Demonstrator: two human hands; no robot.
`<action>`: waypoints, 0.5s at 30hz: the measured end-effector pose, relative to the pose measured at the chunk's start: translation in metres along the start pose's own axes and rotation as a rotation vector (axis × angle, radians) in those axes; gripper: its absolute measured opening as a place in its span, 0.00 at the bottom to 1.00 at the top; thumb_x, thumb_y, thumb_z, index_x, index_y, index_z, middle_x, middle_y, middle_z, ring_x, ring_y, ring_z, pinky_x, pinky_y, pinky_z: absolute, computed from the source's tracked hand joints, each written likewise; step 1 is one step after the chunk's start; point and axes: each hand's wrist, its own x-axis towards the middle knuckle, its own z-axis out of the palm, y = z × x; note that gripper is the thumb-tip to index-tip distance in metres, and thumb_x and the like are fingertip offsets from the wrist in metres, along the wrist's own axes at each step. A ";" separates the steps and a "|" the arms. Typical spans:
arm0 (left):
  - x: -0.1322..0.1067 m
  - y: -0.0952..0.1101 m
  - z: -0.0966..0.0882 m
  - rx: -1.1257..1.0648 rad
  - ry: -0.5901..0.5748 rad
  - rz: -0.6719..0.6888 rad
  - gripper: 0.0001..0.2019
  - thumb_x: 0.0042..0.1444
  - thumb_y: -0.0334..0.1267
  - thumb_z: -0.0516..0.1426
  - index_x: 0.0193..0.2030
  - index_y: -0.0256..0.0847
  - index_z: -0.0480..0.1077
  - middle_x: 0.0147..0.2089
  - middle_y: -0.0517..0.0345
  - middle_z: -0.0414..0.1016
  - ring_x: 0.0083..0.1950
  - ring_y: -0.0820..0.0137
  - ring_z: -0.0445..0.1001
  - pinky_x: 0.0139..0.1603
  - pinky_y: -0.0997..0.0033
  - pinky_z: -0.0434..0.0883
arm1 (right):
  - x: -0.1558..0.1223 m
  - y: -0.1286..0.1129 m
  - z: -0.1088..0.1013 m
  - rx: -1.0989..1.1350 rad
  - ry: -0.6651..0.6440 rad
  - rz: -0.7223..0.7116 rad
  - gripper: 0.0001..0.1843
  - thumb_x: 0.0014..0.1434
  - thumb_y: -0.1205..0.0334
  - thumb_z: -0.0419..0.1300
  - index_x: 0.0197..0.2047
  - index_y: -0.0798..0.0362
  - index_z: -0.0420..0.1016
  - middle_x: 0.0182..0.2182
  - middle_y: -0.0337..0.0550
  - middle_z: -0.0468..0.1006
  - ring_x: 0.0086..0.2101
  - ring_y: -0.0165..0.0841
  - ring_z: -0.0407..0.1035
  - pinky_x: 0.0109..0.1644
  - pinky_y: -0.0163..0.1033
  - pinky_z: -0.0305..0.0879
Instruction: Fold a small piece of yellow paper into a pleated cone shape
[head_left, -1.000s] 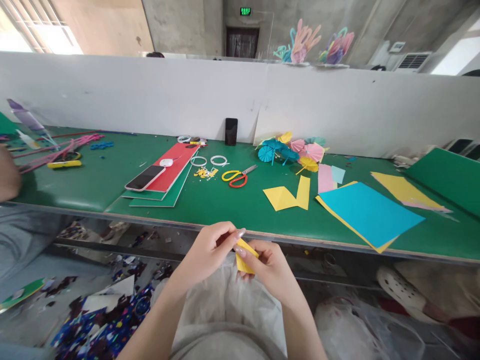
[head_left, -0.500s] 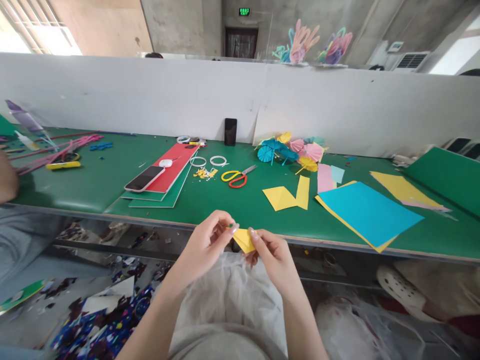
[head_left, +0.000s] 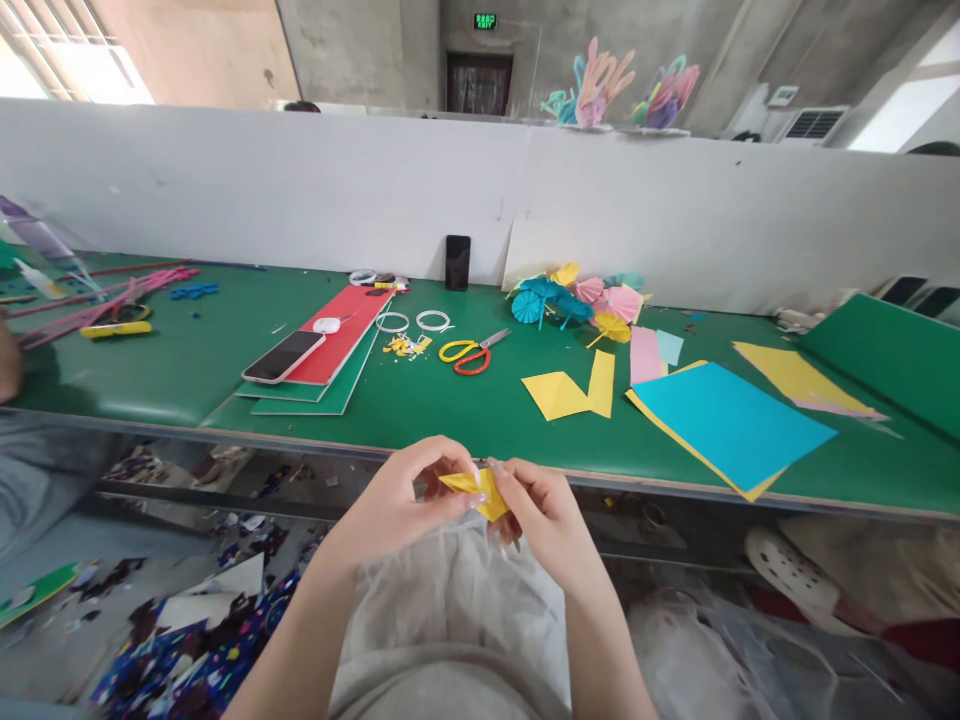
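Note:
Over my lap, just off the table's front edge, a small folded piece of yellow paper (head_left: 491,494) is held between both hands. My left hand (head_left: 427,488) pinches its left part between thumb and fingers, with a pointed fold showing there. My right hand (head_left: 536,505) grips the right side, thumb on top and fingers curled beneath. Beyond them on the green table (head_left: 420,420) lie scissors (head_left: 472,352) with one yellow and one red handle. Right of the scissors are creased yellow paper pieces (head_left: 559,394). The lower side of the held paper is hidden by my fingers.
A blue sheet (head_left: 735,425) over yellow paper lies at right. Small paper umbrellas (head_left: 570,300) are heaped by the white partition (head_left: 300,190). A phone (head_left: 285,357) rests on red and green boards (head_left: 330,345) at left. Another person's arm (head_left: 9,360) shows at the left edge.
My left fingers have shifted over the yellow paper, and its left part now shows a pointed fold. Both hands sit slightly lower. The view has moved a little.

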 end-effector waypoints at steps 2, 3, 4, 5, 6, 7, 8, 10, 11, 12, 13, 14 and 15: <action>0.001 0.000 0.000 -0.043 -0.019 -0.043 0.03 0.55 0.33 0.57 0.35 0.41 0.66 0.35 0.64 0.68 0.35 0.75 0.67 0.35 0.76 0.65 | 0.000 0.000 -0.001 -0.031 -0.009 0.005 0.20 0.62 0.50 0.52 0.25 0.55 0.66 0.15 0.34 0.66 0.14 0.22 0.61 0.17 0.27 0.54; 0.001 -0.001 0.000 -0.058 -0.025 -0.057 0.03 0.55 0.34 0.57 0.35 0.41 0.66 0.34 0.64 0.68 0.34 0.75 0.67 0.34 0.76 0.65 | 0.000 -0.001 -0.001 -0.041 -0.013 0.009 0.20 0.62 0.50 0.52 0.25 0.55 0.65 0.15 0.34 0.66 0.14 0.23 0.61 0.17 0.27 0.53; 0.001 -0.001 -0.001 -0.067 -0.028 -0.065 0.04 0.54 0.35 0.58 0.35 0.41 0.66 0.34 0.64 0.68 0.34 0.75 0.67 0.34 0.76 0.64 | 0.000 -0.001 -0.001 -0.045 -0.017 0.013 0.20 0.62 0.51 0.52 0.25 0.55 0.65 0.15 0.34 0.65 0.14 0.23 0.62 0.17 0.26 0.53; 0.001 -0.001 -0.001 -0.073 -0.029 -0.072 0.04 0.54 0.36 0.58 0.34 0.41 0.66 0.34 0.64 0.68 0.34 0.75 0.67 0.34 0.76 0.64 | 0.000 -0.001 -0.001 -0.044 -0.020 0.017 0.20 0.62 0.51 0.52 0.24 0.55 0.64 0.15 0.34 0.65 0.14 0.23 0.62 0.17 0.26 0.53; 0.002 -0.001 -0.001 -0.079 -0.031 -0.077 0.05 0.54 0.37 0.58 0.34 0.41 0.66 0.34 0.64 0.68 0.34 0.75 0.67 0.34 0.76 0.64 | 0.000 -0.002 -0.001 -0.036 -0.023 0.019 0.20 0.62 0.51 0.52 0.24 0.55 0.63 0.15 0.33 0.64 0.14 0.23 0.61 0.17 0.26 0.53; 0.002 -0.001 -0.001 -0.087 -0.032 -0.081 0.06 0.54 0.38 0.59 0.34 0.41 0.66 0.33 0.64 0.67 0.34 0.75 0.67 0.34 0.76 0.63 | 0.000 -0.002 -0.001 -0.028 -0.027 0.020 0.20 0.62 0.51 0.52 0.23 0.55 0.63 0.14 0.33 0.63 0.13 0.22 0.61 0.17 0.26 0.52; 0.002 -0.002 -0.001 -0.102 -0.032 -0.084 0.06 0.54 0.38 0.59 0.34 0.40 0.66 0.33 0.64 0.67 0.34 0.75 0.66 0.34 0.77 0.63 | 0.000 -0.002 -0.001 -0.018 -0.029 0.019 0.20 0.62 0.51 0.52 0.23 0.55 0.63 0.14 0.33 0.63 0.13 0.22 0.60 0.17 0.26 0.52; 0.003 -0.002 -0.001 -0.148 -0.035 -0.093 0.06 0.53 0.38 0.59 0.35 0.40 0.66 0.33 0.64 0.67 0.33 0.76 0.66 0.33 0.77 0.63 | 0.000 -0.002 -0.001 -0.005 -0.029 0.015 0.20 0.62 0.52 0.52 0.23 0.55 0.63 0.13 0.33 0.63 0.13 0.22 0.60 0.17 0.26 0.52; 0.003 -0.002 -0.001 -0.174 -0.036 -0.099 0.06 0.53 0.37 0.59 0.35 0.40 0.65 0.33 0.64 0.67 0.33 0.76 0.66 0.32 0.78 0.62 | 0.000 -0.002 -0.001 0.001 -0.028 0.013 0.20 0.62 0.52 0.52 0.23 0.55 0.64 0.13 0.33 0.63 0.13 0.22 0.59 0.17 0.26 0.52; 0.004 -0.001 -0.001 -0.200 -0.037 -0.108 0.06 0.53 0.37 0.59 0.35 0.40 0.65 0.33 0.65 0.66 0.33 0.77 0.65 0.32 0.79 0.62 | 0.000 -0.002 -0.001 0.007 -0.028 0.012 0.20 0.62 0.52 0.52 0.24 0.56 0.65 0.13 0.33 0.64 0.13 0.22 0.59 0.17 0.26 0.52; 0.004 -0.001 -0.001 -0.223 -0.038 -0.120 0.05 0.53 0.36 0.58 0.34 0.40 0.65 0.32 0.65 0.66 0.33 0.77 0.65 0.31 0.79 0.61 | 0.000 -0.002 -0.001 0.012 -0.027 0.013 0.19 0.62 0.52 0.52 0.25 0.56 0.66 0.14 0.33 0.64 0.13 0.22 0.59 0.17 0.26 0.53; 0.004 -0.001 0.000 -0.240 -0.039 -0.131 0.05 0.53 0.35 0.58 0.34 0.40 0.65 0.32 0.65 0.65 0.32 0.78 0.64 0.30 0.80 0.61 | 0.000 -0.002 -0.001 0.015 -0.024 0.013 0.19 0.62 0.51 0.53 0.26 0.57 0.67 0.14 0.33 0.64 0.13 0.22 0.59 0.17 0.27 0.53; 0.005 -0.001 0.000 -0.253 -0.039 -0.141 0.05 0.53 0.35 0.58 0.34 0.40 0.65 0.32 0.65 0.65 0.32 0.78 0.64 0.30 0.80 0.60 | 0.000 -0.001 -0.001 0.017 -0.020 0.014 0.19 0.62 0.51 0.53 0.26 0.57 0.68 0.14 0.33 0.64 0.14 0.22 0.59 0.17 0.27 0.53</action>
